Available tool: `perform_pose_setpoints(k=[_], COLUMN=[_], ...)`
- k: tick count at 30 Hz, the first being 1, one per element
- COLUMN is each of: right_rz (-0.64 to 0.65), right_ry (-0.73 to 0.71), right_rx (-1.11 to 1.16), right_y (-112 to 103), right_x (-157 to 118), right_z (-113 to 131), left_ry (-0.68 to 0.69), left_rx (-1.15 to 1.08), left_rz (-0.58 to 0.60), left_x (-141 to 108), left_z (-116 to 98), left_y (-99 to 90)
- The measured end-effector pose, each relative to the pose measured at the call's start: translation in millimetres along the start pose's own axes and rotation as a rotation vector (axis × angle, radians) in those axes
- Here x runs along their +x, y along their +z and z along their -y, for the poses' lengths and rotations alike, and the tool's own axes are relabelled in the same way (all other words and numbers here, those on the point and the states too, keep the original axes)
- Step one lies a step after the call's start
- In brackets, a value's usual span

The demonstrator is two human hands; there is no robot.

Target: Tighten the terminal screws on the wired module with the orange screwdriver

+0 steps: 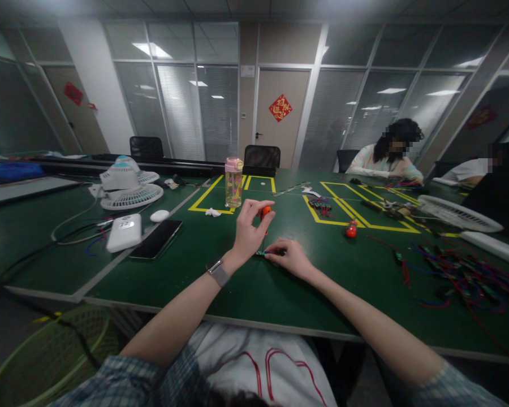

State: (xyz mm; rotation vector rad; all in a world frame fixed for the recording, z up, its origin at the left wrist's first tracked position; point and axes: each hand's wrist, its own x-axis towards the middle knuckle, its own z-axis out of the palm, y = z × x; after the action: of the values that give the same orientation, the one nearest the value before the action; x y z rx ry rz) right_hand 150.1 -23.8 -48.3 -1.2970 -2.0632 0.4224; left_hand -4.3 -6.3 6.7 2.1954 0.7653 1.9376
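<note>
My left hand (251, 230), with a watch on its wrist, is raised above the green table. Its thumb and fingers close round an orange-red screwdriver handle (266, 211), whose thin shaft points down. Below the shaft lies a small green circuit board (260, 253) on the tabletop. My right hand (287, 254) rests beside the board on its right and pinches its edge, where thin dark wires partly show. The exact contact of the tip with the board is too small to tell.
A phone (156, 239), a white power bank (124, 232) and a fan (131, 186) lie left. A bottle (233, 183) stands ahead. Right are a red object (351, 229) and tangled wired boards (466, 274). A person (388, 152) sits across the table.
</note>
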Motion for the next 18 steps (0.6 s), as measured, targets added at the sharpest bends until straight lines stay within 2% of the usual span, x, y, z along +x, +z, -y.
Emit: perform_pose_setpoints(k=[8, 14, 18], right_rz=[0.007, 0.003, 0.0], right_ry=[0.008, 0.014, 0.007], right_rx=[0.012, 0.003, 0.01], right_y=[-0.3, 0.3, 1.4], right_x=[-0.2, 0.6, 0.7], right_z=[0.9, 0.5, -2.1], left_ry=[-0.019, 0.012, -0.009], left_rx=[-0.091, -0.021, -0.051], left_rz=[0.048, 0.0, 0.007], left_x=[0.3, 0.6, 0.3], left_z=[-4.1, -3.2, -1.2], left_y=[-0.9, -0.2, 0.5])
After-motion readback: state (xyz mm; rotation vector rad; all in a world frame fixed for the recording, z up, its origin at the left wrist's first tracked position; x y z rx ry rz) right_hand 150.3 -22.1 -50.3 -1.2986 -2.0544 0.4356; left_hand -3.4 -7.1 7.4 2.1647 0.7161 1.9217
